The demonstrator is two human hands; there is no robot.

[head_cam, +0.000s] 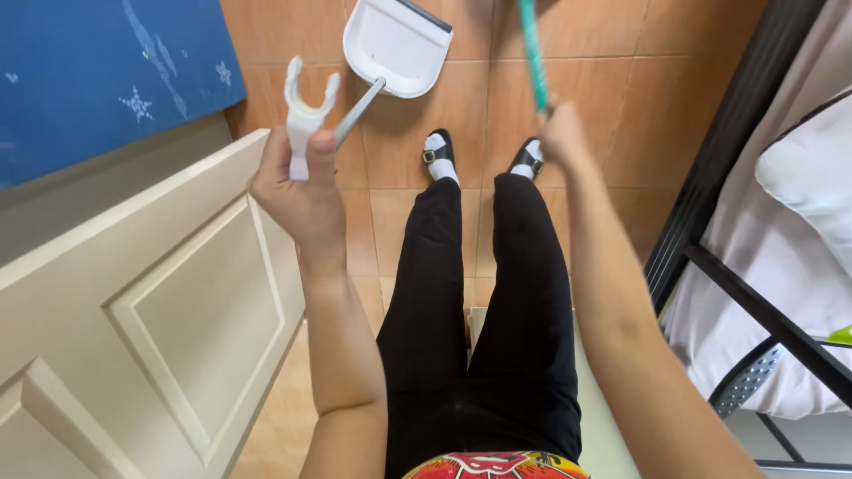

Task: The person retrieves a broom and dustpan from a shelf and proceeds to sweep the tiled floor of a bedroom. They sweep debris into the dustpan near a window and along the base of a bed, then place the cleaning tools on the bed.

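Left hand (297,191) is gripping the dustpan handle (306,120), fingers closed round its white forked top; the grey shaft is running down and away to the white dustpan (397,44), which is hanging just above the tiled floor (621,98), ahead of the feet. Right hand (561,133) is closing round a green pole (532,53), which is leaning up out of the top of the frame; its lower end isn't showing. The two hands are sitting well apart, one on each side of the legs (484,293) in black trousers; black shoes (441,153) with white socks are standing just behind the dustpan. A cream panelled door (151,310) is crowding the left arm, with a blue wall (98,71) beyond it. A black metal bed frame (710,177) with pale bedding (799,248) is boxing in the right side.
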